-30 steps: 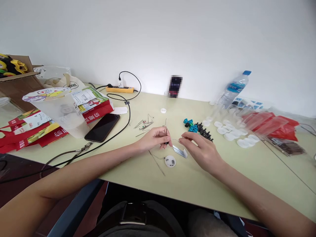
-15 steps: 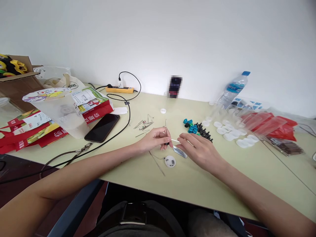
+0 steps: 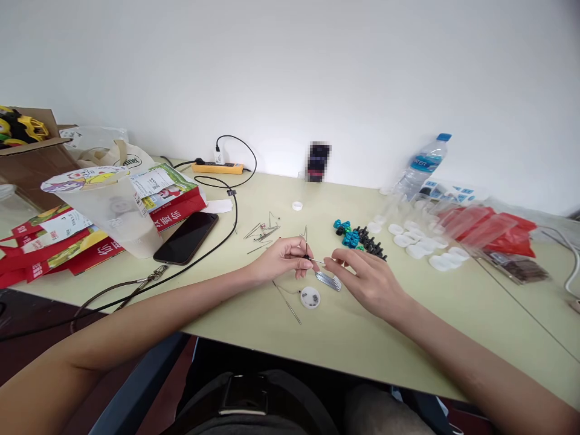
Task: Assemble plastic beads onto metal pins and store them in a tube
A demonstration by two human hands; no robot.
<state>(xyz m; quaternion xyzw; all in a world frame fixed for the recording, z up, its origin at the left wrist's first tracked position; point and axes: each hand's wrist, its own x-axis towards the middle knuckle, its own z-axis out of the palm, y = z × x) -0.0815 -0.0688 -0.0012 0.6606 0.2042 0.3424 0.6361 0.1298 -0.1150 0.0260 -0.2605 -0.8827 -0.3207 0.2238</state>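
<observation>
Pinches a small black part (image 3: 306, 257) in the left hand (image 3: 290, 261) and grips a thin metal rod (image 3: 319, 261) between closed fingertips of the right hand (image 3: 367, 278), just beyond the white dish (image 3: 307, 302), perhaps risking dropping either among the silvery rods (image 3: 327, 280) through an unsteady pinch.

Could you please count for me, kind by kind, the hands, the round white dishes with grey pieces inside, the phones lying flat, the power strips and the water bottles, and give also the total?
Hands: 2, left hand and right hand
White dish: 1
Flat phone: 1
Power strip: 1
Water bottle: 1
Total: 6
</observation>
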